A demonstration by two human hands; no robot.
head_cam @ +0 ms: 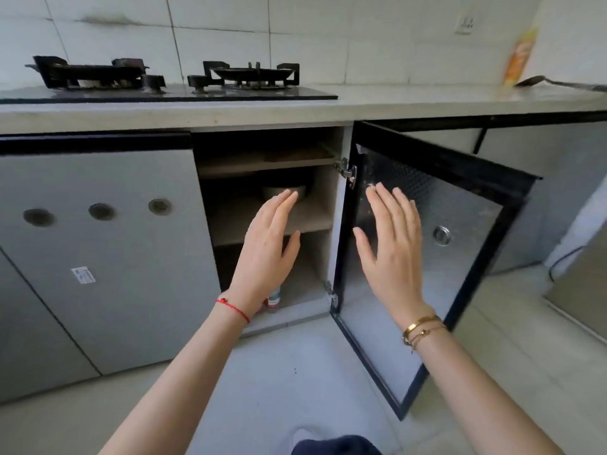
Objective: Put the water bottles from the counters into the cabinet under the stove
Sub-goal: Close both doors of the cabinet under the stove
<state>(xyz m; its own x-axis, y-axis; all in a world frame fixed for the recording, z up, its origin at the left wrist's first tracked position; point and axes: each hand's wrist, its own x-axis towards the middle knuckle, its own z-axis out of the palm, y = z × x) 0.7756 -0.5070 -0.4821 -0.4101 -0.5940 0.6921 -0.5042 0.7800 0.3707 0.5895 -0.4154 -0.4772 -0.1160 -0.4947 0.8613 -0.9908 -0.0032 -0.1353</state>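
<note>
The cabinet [323, 221] under the two-burner stove [170, 80] stands with its right door [460, 224] swung wide open. A water bottle [274, 298] with a red label shows on the cabinet floor, mostly hidden behind my left wrist. My left hand [266, 247] hovers flat and empty in front of the cabinet opening, fingers apart. My right hand [394, 247] is also empty and spread, held in front of the inner face of the open door. A metal bowl [289, 190] sits on the middle shelf.
The left cabinet door [108, 244] is closed. An orange bottle [520, 57] and a dark ladle [538, 81] rest on the counter [427, 100] at the far right. A steel appliance [581, 290] stands on the floor to the right of the open door.
</note>
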